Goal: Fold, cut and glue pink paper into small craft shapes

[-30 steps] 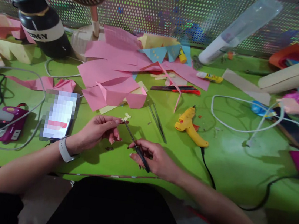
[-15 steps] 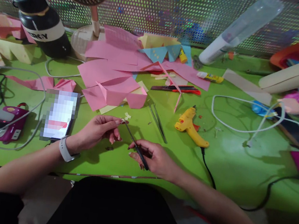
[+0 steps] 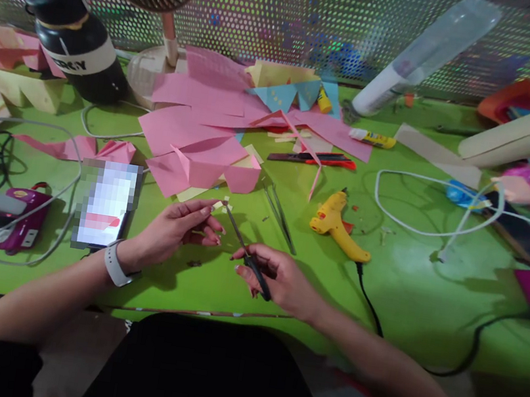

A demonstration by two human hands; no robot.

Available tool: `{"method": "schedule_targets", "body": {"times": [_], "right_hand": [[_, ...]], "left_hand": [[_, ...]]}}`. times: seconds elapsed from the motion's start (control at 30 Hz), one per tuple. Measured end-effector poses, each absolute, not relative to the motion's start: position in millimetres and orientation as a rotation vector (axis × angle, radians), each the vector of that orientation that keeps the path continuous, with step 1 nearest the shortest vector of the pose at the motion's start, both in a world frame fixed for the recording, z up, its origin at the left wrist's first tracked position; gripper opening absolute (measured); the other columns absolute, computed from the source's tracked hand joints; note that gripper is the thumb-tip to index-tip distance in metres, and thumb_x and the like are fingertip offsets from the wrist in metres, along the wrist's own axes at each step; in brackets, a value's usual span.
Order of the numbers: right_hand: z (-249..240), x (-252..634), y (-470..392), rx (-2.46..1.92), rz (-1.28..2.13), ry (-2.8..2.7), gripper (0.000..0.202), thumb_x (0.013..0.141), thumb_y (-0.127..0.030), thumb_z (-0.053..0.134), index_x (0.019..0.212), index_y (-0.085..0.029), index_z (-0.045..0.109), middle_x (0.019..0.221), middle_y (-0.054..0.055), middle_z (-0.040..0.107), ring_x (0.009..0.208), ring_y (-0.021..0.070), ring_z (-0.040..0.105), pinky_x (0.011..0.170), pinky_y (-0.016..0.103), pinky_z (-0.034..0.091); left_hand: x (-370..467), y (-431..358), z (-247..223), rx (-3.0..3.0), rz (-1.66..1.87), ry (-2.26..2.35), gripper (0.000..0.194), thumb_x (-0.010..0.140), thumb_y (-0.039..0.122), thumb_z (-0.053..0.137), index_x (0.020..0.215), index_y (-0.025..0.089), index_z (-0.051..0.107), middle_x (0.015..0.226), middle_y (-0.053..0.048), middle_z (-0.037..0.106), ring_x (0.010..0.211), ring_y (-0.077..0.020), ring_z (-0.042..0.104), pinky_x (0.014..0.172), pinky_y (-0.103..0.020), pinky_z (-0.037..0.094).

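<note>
Black-handled scissors (image 3: 240, 240) are gripped in my right hand (image 3: 285, 281), their blades angled up and to the left. The blade tips come close to the fingertips of my left hand (image 3: 173, 228). Its thumb and index finger are pinched around a tiny pale scrap of paper (image 3: 217, 205), mostly hidden by the fingers. Small cream paper bits lie on the green table (image 3: 211, 290) just past the fingertips. To the right of the blades rest the metal tweezers (image 3: 281, 217).
A yellow glue gun (image 3: 336, 222) lies right of my hands, its cord running toward the front edge. Folded pink paper (image 3: 211, 157), a box cutter (image 3: 313, 158) and a glue stick (image 3: 372, 137) are behind. A phone (image 3: 107, 205) and a purple power strip (image 3: 17, 221) sit left.
Both hands have shifted slightly, the right one a little to the right and the scissor tips slightly up. The left fingertips have moved a bit up and right. Objects on the table stay put.
</note>
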State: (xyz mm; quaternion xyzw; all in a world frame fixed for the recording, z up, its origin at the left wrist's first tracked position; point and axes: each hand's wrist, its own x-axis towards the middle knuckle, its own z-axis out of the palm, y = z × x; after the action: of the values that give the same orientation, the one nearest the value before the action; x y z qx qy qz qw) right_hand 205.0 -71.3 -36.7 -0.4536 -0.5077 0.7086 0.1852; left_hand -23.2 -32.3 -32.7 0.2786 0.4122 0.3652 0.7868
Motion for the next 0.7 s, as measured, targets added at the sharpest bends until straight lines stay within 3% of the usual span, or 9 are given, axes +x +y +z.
{"method": "schedule_targets", "body": {"times": [0.23,0.7], "right_hand": [[-31.6,202.8,-70.6,-1.291,1.993,-1.493,0.036,0.077,-0.048,0.072,0.095,-0.019,0.059,0.063,-0.005,0.050,0.054,0.0094,0.048,0.051,0.025,0.040],[-29.5,201.3,-70.4,-1.327,1.971,-1.514,0.039,0.073,-0.048,0.076,0.094,-0.018,0.060,0.065,-0.005,0.048,0.057,0.0103,0.045,0.054,0.025,0.037]], "left_hand": [[-21.2,-32.8,-31.2,0.622,0.793,0.914,0.017,0.089,0.024,0.066,0.102,0.013,0.065,0.082,-0.004,0.073,0.063,-0.0095,0.069,0.065,-0.022,0.058],[-22.7,-34.9,-31.9,0.687,0.724,0.889,0.020,0.085,0.029,0.070,0.095,0.012,0.064,0.084,-0.005,0.075,0.061,-0.0089,0.069,0.065,-0.020,0.058]]}}
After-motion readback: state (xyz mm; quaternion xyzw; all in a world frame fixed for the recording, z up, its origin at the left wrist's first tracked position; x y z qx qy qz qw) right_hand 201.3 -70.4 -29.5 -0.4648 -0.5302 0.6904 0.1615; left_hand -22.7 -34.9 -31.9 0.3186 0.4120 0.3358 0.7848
